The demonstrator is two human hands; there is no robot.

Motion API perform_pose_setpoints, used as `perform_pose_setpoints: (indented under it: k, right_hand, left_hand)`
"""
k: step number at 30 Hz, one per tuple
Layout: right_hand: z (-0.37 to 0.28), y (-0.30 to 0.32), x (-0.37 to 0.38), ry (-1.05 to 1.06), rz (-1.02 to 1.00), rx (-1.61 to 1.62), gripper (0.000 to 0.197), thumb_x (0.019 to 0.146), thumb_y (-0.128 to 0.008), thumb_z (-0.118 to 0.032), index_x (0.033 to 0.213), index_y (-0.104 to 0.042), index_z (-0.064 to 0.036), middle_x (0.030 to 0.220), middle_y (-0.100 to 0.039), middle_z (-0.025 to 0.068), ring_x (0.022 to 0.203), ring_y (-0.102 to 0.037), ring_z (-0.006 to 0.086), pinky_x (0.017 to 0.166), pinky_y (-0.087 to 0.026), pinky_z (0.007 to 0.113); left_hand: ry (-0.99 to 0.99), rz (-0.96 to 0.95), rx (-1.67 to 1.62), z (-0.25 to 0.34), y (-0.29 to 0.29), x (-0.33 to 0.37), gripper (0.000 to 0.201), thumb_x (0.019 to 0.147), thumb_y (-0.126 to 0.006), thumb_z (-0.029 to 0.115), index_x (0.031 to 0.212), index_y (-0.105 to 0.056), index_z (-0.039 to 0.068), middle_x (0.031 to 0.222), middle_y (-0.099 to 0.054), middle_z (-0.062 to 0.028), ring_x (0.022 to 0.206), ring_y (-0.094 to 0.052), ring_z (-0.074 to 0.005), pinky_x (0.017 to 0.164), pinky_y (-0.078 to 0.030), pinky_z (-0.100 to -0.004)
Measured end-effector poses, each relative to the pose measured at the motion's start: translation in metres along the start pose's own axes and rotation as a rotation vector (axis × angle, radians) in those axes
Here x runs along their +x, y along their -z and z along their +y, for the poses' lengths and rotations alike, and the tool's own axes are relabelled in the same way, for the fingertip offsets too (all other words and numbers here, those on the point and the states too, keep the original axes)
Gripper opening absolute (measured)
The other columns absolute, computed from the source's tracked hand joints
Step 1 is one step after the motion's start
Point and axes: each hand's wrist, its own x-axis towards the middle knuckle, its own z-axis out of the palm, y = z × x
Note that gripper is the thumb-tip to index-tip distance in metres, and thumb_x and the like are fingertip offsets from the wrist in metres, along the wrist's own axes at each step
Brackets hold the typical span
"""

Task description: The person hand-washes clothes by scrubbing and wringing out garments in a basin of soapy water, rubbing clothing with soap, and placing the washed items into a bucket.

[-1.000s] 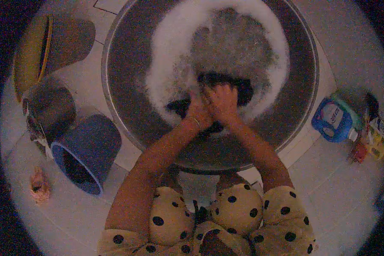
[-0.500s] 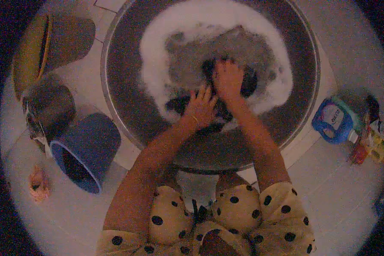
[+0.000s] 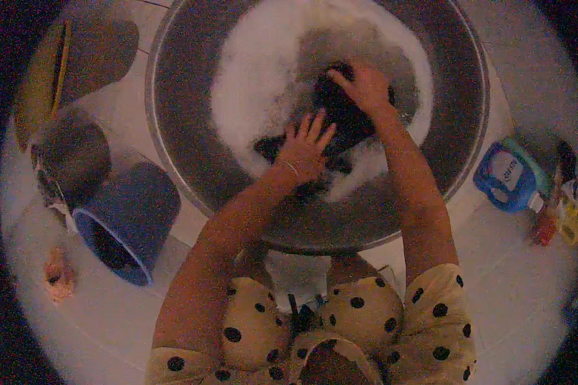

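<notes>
A wet, dark cloth [image 3: 350, 125] lies bunched in foamy water inside a wide, round metal basin [image 3: 202, 128]. My left hand [image 3: 305, 149] presses flat on the near left part of the cloth, its fingers spread. Farther off and to the right, my right hand [image 3: 366, 86] is curled over the cloth's far part, thumb out to the left; its fingertips are partly hidden. White suds [image 3: 253, 77] cover much of the water, with a greyer patch around the right hand.
Left of the basin, a blue bucket [image 3: 141, 212] lies tipped beside a dark pot-like container [image 3: 77, 154] and a large brownish-yellow tub [image 3: 99, 58]. An orange crumpled thing [image 3: 58, 276] is on the floor. At right are a blue detergent bottle [image 3: 507, 176] and several packets [image 3: 570, 218].
My right hand has moved up and to the right, and the dark cloth now stretches farther that way. My left hand stays near its place, fingers spread. The grey patch in the suds has shifted right.
</notes>
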Motion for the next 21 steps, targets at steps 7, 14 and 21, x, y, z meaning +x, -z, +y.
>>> perform_pose_setpoints:
  k: [7, 14, 21]
  right_hand:
    - [0.036, 0.000, -0.083, -0.472, 0.279, 0.544, 0.063, 0.084, -0.069, -0.041, 0.126, -0.054, 0.0028, 0.123, -0.056, 0.0180, 0.109, -0.056, 0.0274, 0.089, -0.047, 0.037]
    - [-0.046, 0.056, -0.054, -0.653, 0.357, 0.873, 0.068, 0.077, -0.076, -0.032, 0.126, -0.050, 0.0071, 0.121, -0.058, 0.0176, 0.105, -0.058, 0.0283, 0.091, -0.047, 0.037]
    - [-0.043, 0.012, 0.022, 0.009, 0.240, -0.158, 0.059, 0.080, -0.069, -0.043, 0.129, -0.052, -0.0147, 0.139, -0.038, 0.0200, 0.125, -0.037, 0.0444, 0.095, -0.039, 0.062]
  left_hand:
    - [-0.002, -0.237, -0.164, -0.008, 0.048, 0.004, 0.081, 0.083, -0.062, 0.037, 0.149, -0.022, 0.013, 0.155, -0.014, -0.0200, 0.139, -0.021, -0.0415, 0.107, -0.021, -0.0644]
    - [-0.006, 0.095, -0.267, -0.006, 0.034, -0.046, 0.088, 0.079, -0.068, 0.032, 0.147, -0.021, 0.003, 0.154, -0.015, -0.0225, 0.138, -0.020, -0.0450, 0.105, -0.020, -0.0677]
    - [-0.045, 0.205, -0.011, 0.024, 0.046, -0.017, 0.086, 0.075, -0.072, 0.026, 0.147, -0.027, 0.013, 0.155, -0.011, -0.0210, 0.141, -0.017, -0.0443, 0.108, -0.024, -0.0618]
